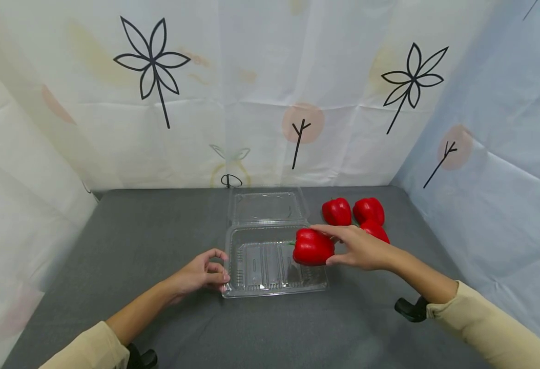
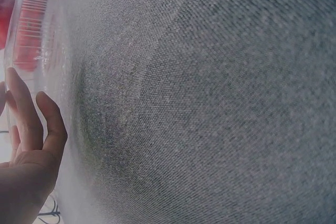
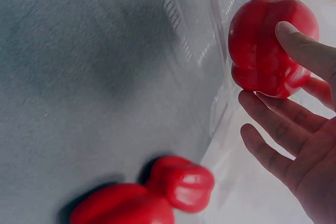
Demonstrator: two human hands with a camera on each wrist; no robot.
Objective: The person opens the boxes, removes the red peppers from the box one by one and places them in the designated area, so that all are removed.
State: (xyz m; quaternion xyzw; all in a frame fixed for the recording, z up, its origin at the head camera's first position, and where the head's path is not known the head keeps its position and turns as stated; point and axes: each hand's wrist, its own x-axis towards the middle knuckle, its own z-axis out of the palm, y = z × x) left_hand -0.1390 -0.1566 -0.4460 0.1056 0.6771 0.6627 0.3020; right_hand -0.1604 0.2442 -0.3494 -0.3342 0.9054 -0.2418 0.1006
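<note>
A clear plastic hinged container (image 1: 253, 294) lies on the grey cloth with its lid (image 1: 267, 205) folded back away from me. At its left wall, my left hand (image 1: 205, 274) pinches the rim with bent fingers; in the left wrist view the fingertips (image 2: 11, 74) are right at the wall. My right hand (image 1: 359, 248) holds a red bell pepper (image 1: 313, 247) above the right part of the container, its green stem facing left. The right wrist view shows the thumb (image 3: 299, 45) on one side of the held pepper (image 3: 257, 45) and fingers on the other.
Behind and right of my right hand, other red bell peppers sit close together: one on the left (image 1: 336, 211), one on the right (image 1: 369, 210) and one in front (image 1: 375, 230), partly hidden by the hand. A patterned white curtain (image 1: 251, 77) stands around the grey-covered table (image 1: 159, 230).
</note>
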